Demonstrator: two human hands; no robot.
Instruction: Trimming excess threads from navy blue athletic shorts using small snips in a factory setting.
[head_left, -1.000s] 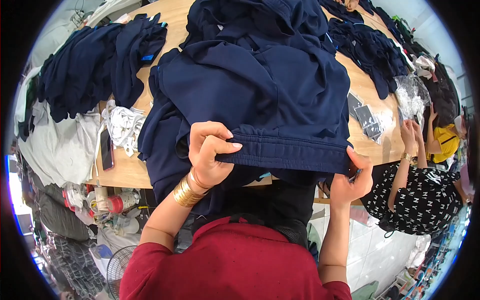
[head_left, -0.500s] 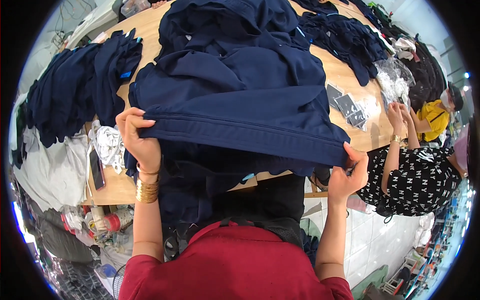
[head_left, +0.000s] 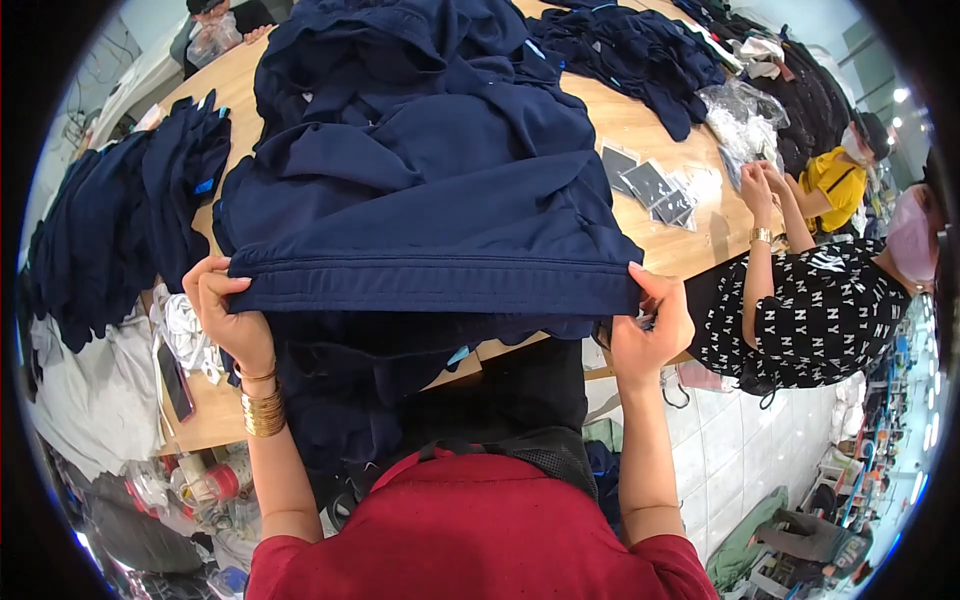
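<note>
My left hand (head_left: 225, 315) and right hand (head_left: 650, 330) each pinch one end of the garment's (head_left: 430, 240) ribbed hem, stretched taut above the table (head_left: 690, 245) edge. Soft, limp, light knit, I judge; best held at the hem corners, where it keeps its shape.

Short-sleeved red shirt (head_left: 470, 545); stacked gold bangles (head_left: 262, 408) on left wrist; bare forearms, right wrist unadorned.

The navy garment (head_left: 420, 230) is matt, soft knit cloth with a ribbed hem. The tabletop (head_left: 690, 235) is smooth pale wood. Glossy gold metal bangles (head_left: 263, 410); clear, shiny plastic bags (head_left: 745, 115).
</note>
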